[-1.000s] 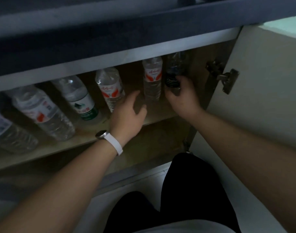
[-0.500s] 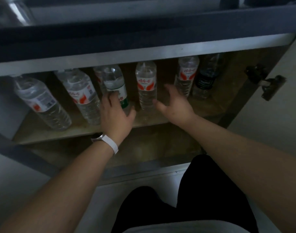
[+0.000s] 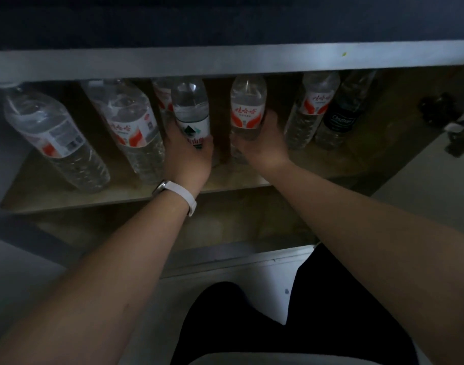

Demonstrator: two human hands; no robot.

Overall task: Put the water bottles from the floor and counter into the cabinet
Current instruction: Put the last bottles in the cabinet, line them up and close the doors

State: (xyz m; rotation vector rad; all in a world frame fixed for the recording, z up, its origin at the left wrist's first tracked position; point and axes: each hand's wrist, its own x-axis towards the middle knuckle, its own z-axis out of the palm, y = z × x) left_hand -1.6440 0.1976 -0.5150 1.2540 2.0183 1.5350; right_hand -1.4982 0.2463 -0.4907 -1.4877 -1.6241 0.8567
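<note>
Several clear water bottles stand in a row on the cabinet shelf [image 3: 67,200]. My left hand [image 3: 187,156], with a white watch band on its wrist, grips the lower part of the green-labelled bottle [image 3: 191,114]. My right hand [image 3: 262,146] grips the red-labelled bottle [image 3: 248,109] beside it. Two large red-labelled bottles [image 3: 54,138] [image 3: 131,127] stand to the left. Another red-labelled bottle [image 3: 313,109] and a dark-labelled bottle [image 3: 342,114] stand to the right. One more bottle [image 3: 161,98] is mostly hidden behind the green-labelled one.
The cabinet's top rail [image 3: 225,61] runs across just above the bottle necks. The open door [image 3: 436,196] with its hinge [image 3: 457,135] stands at the right. A lower compartment floor [image 3: 225,227] lies under the shelf. My dark-clothed knee [image 3: 278,325] is below.
My right hand moved left from open air onto the red-labelled bottle and closed round it. My left hand closed round the green-labelled bottle. The view drew closer to the shelf.
</note>
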